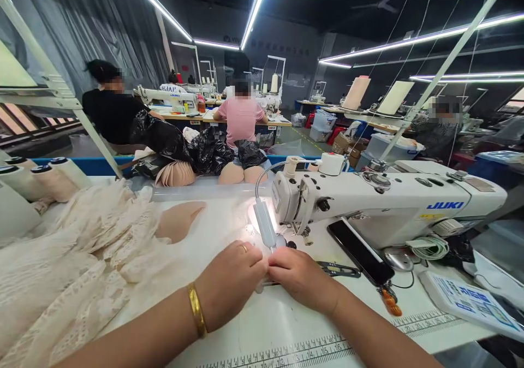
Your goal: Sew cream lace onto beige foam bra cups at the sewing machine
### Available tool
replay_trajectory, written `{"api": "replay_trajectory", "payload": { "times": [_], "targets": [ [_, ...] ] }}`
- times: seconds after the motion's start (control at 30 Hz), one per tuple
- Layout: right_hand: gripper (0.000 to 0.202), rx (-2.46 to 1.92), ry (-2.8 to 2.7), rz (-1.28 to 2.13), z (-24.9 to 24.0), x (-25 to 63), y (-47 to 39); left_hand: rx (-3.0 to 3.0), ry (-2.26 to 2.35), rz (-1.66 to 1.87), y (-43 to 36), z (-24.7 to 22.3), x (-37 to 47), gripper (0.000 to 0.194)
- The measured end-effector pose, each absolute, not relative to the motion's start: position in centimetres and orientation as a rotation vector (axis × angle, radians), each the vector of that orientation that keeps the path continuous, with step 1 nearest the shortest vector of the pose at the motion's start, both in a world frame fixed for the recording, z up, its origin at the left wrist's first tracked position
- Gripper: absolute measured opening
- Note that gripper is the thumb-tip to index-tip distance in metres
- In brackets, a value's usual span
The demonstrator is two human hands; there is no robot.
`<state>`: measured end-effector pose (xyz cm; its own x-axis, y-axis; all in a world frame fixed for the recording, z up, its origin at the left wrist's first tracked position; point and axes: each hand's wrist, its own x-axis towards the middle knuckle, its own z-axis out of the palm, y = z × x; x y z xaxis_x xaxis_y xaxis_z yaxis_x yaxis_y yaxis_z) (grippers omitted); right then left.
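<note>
My left hand [233,283], with a ring and a gold bracelet, is closed in a pinch in front of the sewing machine [368,199]. Beside it, fingertips almost touching, my right hand [303,278] is pinched too. Whatever lies between the fingers is too small or hidden to name. Just behind the fingertips hangs a grey lamp [265,223] on a bent metal neck, lighting the needle area, which is mostly covered. Cream lace fabric [102,248] is heaped left of my hands, and a beige cup piece [180,221] lies flat near it.
Right of my hands lie a thread snipper [338,269], a black phone [360,252] and a white-and-blue box [470,302]. Printed rulers [311,351] run along the front of the table. Stacked beige cups [176,174] and thread cones [65,174] stand behind. Several people sit farther off.
</note>
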<state>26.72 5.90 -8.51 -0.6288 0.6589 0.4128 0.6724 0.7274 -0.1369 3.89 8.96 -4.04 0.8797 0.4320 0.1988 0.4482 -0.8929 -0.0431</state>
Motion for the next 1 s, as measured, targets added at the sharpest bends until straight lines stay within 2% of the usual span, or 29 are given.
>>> {"api": "replay_trajectory", "payload": {
  "times": [0.2,0.8,1.0],
  "targets": [
    [0.023,-0.941,-2.444,-0.085,-8.2,27.6,5.6,-2.858,-0.694,-0.525,9.0,-8.2,4.4,0.023],
    [0.028,-1.044,-2.336,-0.077,-9.1,27.4,6.0,-2.883,-0.72,-0.749,10.0,-8.3,4.7,0.026],
    [0.025,-1.043,-2.34,-0.042,-8.9,27.3,5.9,-2.897,-0.611,-0.758,9.9,-8.1,4.6,0.02]
  ]
}}
